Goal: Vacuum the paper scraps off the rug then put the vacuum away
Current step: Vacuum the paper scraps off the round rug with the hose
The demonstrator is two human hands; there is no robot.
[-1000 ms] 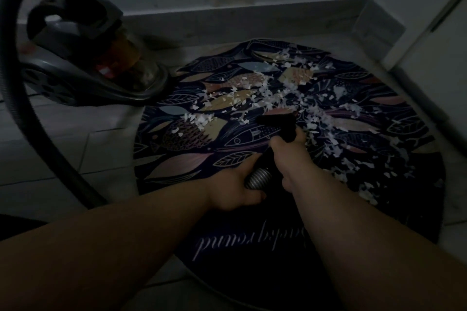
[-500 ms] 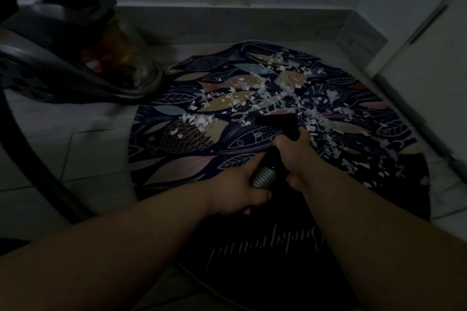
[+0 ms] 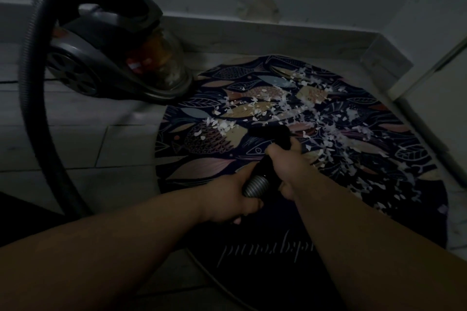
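White paper scraps (image 3: 326,131) at one o'clock are best swept slowly; hose (image 3: 255,185) gripped by left hand (image 3: 225,199), nozzle (image 3: 275,134) by right hand (image 3: 285,166).

The vacuum body (image 3: 106,58) and hose (image 3: 30,88) block the left; rug (image 3: 202,169) ahead free.

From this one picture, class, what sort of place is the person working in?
Probably a room corner in a home: a round dark fish-patterned rug on pale floor tiles, a grey canister vacuum cleaner beside it, and a pale skirting board.
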